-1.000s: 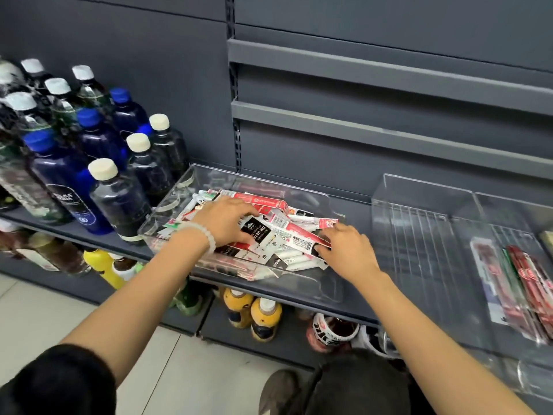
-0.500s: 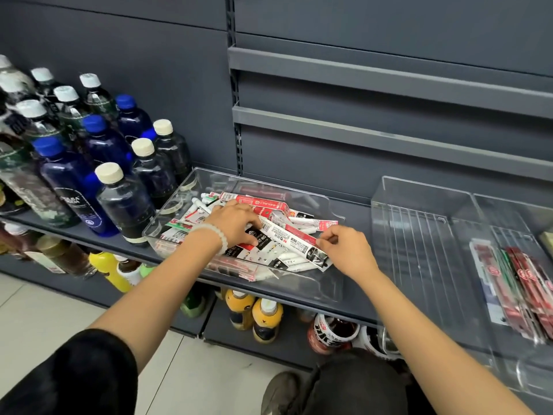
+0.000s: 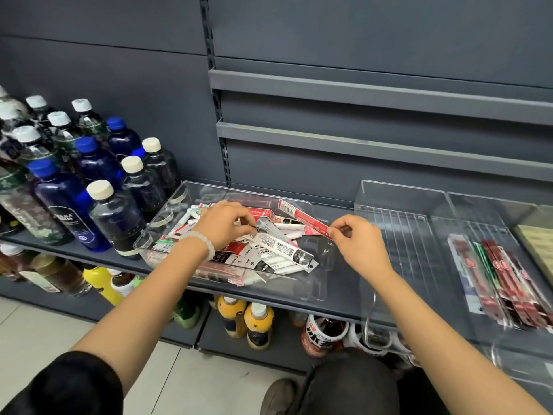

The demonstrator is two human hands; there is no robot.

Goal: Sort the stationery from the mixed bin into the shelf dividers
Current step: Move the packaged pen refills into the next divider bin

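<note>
The left hand point(image 3: 223, 223) reaches into the clear mixed bin point(image 3: 311, 283), its curled fingers pinching a white packet point(image 3: 279, 245) atop the pile. The right hand point(image 3: 357, 244) pinches the near end of a red packet point(image 3: 302, 218), raised above the bin; beyond its fingers, rightward, sit the clear shelf dividers point(image 3: 398, 205).

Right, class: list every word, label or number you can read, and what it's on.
Nothing reads clearly enough to quote.
Blue bottle label: white lettering, blurred.
Red packet pinched by the right hand: barcode and print, too small.
Black-and-white packet: print too small.
Lower-shelf red bottle: white characters, illegible.
</note>
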